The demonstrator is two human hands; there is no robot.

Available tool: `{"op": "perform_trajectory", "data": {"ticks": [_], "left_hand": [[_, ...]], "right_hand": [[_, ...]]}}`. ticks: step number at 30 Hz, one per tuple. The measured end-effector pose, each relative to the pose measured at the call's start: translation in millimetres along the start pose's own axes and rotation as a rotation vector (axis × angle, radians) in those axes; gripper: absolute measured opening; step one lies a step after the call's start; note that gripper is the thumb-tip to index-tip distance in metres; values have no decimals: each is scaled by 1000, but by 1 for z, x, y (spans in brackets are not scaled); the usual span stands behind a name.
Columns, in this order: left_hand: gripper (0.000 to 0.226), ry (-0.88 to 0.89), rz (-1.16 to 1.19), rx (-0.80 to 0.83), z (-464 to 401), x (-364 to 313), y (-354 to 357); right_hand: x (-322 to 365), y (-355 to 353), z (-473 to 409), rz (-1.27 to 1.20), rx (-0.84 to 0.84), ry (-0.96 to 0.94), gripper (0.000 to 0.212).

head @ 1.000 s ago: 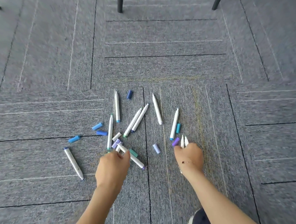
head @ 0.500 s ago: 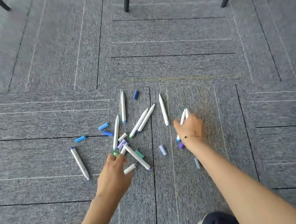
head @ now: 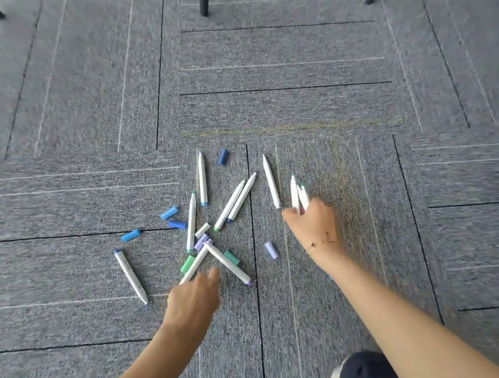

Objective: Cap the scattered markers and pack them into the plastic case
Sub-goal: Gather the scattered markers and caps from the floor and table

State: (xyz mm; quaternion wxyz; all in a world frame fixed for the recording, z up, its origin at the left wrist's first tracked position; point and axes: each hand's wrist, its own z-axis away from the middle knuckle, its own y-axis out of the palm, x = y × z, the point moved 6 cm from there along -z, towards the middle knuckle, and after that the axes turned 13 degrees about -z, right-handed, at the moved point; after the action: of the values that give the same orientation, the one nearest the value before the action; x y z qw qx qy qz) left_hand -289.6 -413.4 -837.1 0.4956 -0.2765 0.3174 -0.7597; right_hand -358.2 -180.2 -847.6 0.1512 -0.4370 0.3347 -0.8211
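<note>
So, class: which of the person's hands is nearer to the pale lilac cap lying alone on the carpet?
Right. The right hand holds markers just beyond and right of the lilac cap; the left hand is farther, down to its left.

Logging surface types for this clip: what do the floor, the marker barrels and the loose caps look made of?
Floor: grey carpet tiles, matte woven pile, seams visible. Marker barrels: apparently white plastic with a smooth, faintly glossy look. Loose caps: likely coloured plastic, opaque and smooth. Blur leaves the finer finish uncertain.

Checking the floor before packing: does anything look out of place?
Yes. Uncapped markers lie criss-crossed on the carpet, with loose caps scattered among them. No plastic case is in view. The right hand holds several markers.
</note>
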Motion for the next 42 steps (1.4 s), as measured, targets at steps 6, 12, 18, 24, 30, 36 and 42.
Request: {"op": "perform_trajectory", "data": {"ticks": [6, 12, 18, 24, 30, 36, 42], "left_hand": [[43, -89, -93, -77, 15, -5, -15], [44, -137, 243, -176, 5, -12, 5], [46, -384, 727, -298, 14, -9, 11], [51, -639, 793, -156, -13, -1, 7], [22, -625, 758, -103, -35, -7, -2], [13, -567, 907, -260, -24, 11, -1], [10, -506, 784, -434, -4, 57, -5]], "right_hand": [[9, 7, 17, -48, -16, -154, 20], [20, 3, 28, 15, -11, -253, 18], [11, 6, 22, -42, 44, -165, 17], [16, -4, 12, -60, 37, -148, 15], [17, -7, 13, -50, 44, -170, 18], [31, 0, 5, 10, 102, -213, 22], [58, 15, -27, 231, 66, -156, 40]]}}
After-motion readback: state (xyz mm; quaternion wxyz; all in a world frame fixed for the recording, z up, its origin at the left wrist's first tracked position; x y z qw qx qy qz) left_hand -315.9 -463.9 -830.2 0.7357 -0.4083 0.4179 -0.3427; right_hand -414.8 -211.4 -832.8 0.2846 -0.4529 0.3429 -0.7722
